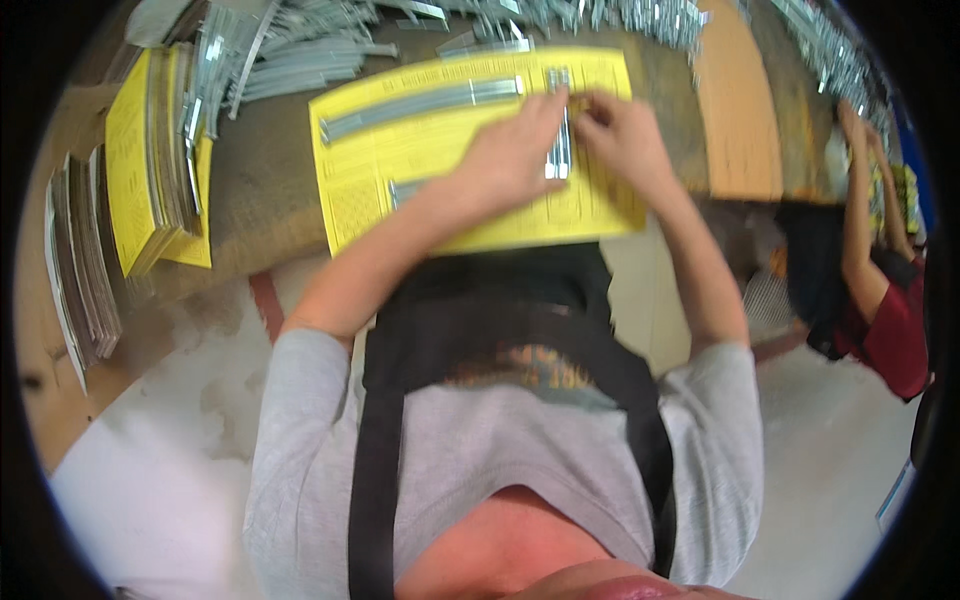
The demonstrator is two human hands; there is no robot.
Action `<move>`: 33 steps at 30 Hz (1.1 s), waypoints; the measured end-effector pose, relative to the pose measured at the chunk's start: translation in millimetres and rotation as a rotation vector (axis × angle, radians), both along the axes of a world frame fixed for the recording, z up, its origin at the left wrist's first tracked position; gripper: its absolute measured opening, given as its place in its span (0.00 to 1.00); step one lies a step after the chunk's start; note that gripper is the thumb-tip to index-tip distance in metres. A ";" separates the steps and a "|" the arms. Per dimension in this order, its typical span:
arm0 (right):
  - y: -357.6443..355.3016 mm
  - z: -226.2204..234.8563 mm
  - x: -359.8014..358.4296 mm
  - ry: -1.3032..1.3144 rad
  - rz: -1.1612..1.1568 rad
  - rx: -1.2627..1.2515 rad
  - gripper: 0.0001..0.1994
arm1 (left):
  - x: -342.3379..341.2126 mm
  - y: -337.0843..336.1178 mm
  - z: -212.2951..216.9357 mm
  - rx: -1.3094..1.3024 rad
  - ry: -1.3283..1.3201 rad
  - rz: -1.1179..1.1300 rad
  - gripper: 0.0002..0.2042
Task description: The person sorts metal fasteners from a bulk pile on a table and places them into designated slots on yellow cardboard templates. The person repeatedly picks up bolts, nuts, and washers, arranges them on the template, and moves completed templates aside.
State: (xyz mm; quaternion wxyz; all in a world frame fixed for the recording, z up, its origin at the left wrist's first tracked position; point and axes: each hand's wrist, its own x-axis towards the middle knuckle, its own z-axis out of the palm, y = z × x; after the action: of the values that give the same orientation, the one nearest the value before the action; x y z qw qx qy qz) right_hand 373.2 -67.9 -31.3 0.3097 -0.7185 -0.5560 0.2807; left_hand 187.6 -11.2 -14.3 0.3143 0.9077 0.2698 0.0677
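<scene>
A yellow printed card (590, 215) lies on the worktable in front of me. Along its far edge runs a long grey metal strip (430, 103), and part of another metal strip (403, 192) shows beside my left forearm. Some short shiny metal strips (562, 150) stand lengthwise on the card's right half. Over their left side rests my left hand (515, 145), fingers stretched toward their far end and thumb by their near end. Just right of them, my right hand (628, 140) has its fingers curled together; whatever is between the fingertips is too small to make out.
Heaps of loose metal strips (310, 65) cover the table's far side. At left stand a stack of yellow cards (135, 165) and another card stack (85, 250). An orange-brown board (738, 110) lies right of my card. Farther right, another person's arms (860, 210) reach the table.
</scene>
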 end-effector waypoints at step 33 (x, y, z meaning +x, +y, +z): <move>249.8 121.9 22.9 0.495 0.235 0.094 0.10 | -40.2 105.0 39.9 -0.741 -0.953 0.536 0.22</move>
State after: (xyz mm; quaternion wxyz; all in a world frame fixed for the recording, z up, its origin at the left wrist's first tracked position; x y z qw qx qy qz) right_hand 396.1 181.9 90.6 0.4345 -0.5436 -0.5554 0.4553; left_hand 147.4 93.8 25.6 0.6632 0.5116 0.3231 0.4405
